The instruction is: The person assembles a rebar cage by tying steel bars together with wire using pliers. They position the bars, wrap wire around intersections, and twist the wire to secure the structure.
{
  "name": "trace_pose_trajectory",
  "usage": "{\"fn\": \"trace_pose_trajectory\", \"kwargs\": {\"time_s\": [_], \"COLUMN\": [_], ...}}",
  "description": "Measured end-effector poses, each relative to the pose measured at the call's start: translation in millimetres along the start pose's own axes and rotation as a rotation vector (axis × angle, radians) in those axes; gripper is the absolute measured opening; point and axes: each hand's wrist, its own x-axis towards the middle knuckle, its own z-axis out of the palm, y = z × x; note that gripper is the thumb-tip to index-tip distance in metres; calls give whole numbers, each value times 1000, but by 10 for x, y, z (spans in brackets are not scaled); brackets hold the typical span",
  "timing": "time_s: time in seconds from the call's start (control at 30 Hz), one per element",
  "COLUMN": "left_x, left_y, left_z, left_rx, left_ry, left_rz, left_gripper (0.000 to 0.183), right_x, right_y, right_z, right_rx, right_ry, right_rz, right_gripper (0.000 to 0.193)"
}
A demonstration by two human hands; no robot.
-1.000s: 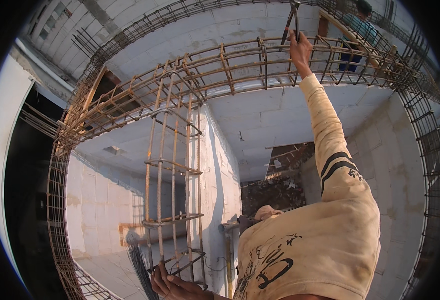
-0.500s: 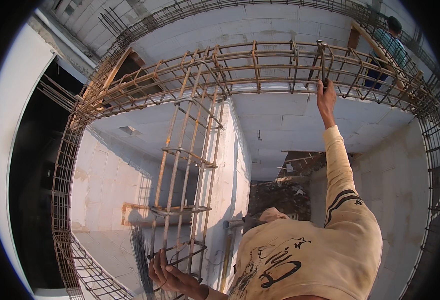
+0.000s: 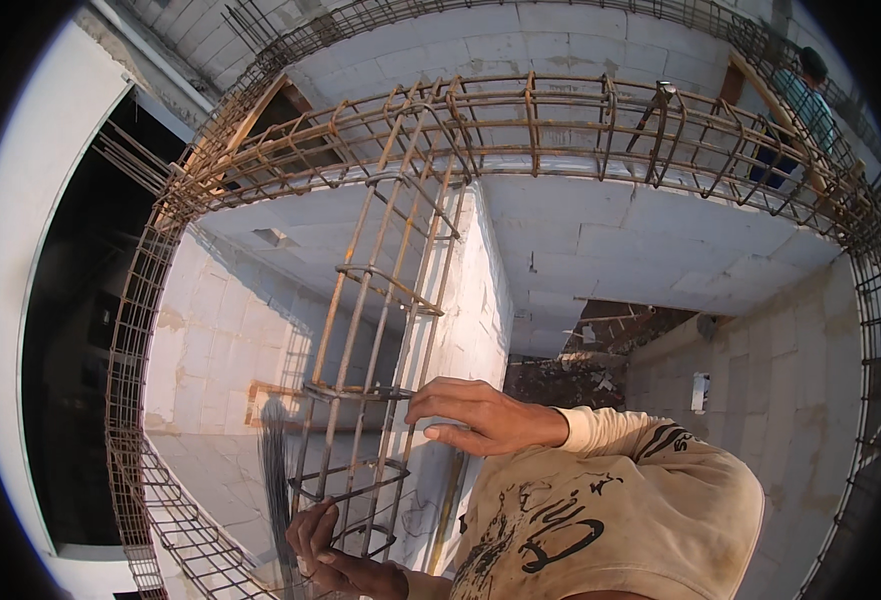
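Observation:
A rebar cage (image 3: 360, 300) of lengthwise bars and bent stirrups runs from the far beam cage toward me. My right hand (image 3: 485, 415) is open beside its right side, palm down, fingers reaching to a stirrup (image 3: 360, 390); whether they touch it is unclear. Low at the cage's near end, my left hand (image 3: 335, 555) has its fingers curled in against the bars; what they hold is hidden. A bundle of thin dark tie wire (image 3: 274, 470) stands just left of that hand. Dark pincers (image 3: 664, 92) hang by their head on the far beam cage (image 3: 560, 125).
Under the cage a pale block wall (image 3: 480, 270) divides the rooms below. More rebar cages (image 3: 130, 360) line the outer walls. Rubble (image 3: 570, 375) lies on the ground far down. At the far right, another person (image 3: 805, 100) in a teal top stands beyond the beam.
My right hand has left the pincers at the far beam and come back to the near cage. My left hand's fingers have curled in more. The view has shifted slightly.

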Motion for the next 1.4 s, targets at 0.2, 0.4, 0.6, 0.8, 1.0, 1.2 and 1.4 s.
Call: {"fn": "trace_pose_trajectory", "kwargs": {"time_s": [0.2,0.4,0.6,0.8,1.0,1.2,1.4], "left_x": [90,243,165,217,279,291,234], "left_y": [-40,-52,-192,-277,-366,-305,-257], "left_z": [383,468,466,364,639,692,377], "left_rx": [-39,-93,-438,-471,-620,-839,-582], "left_ry": [-151,-132,134,121,169,102,66], "left_rz": [309,298,118,185,-24,-248,-35], "left_gripper": [66,69,54,46,37,36,35], "right_x": [140,60,158,179,106,131,196], "right_y": [-300,-280,-365,-384,-507,-611,-478], "right_z": [401,229,0,-65,27,-258,-580], "right_rx": [521,729,282,58,116,199,76], "right_ry": [-342,-409,-130,-88,-417,-187,-60], "right_rz": [86,395,150,127,-104,-197,-99], "right_gripper": [40,34,27,25,29,23,19]}}
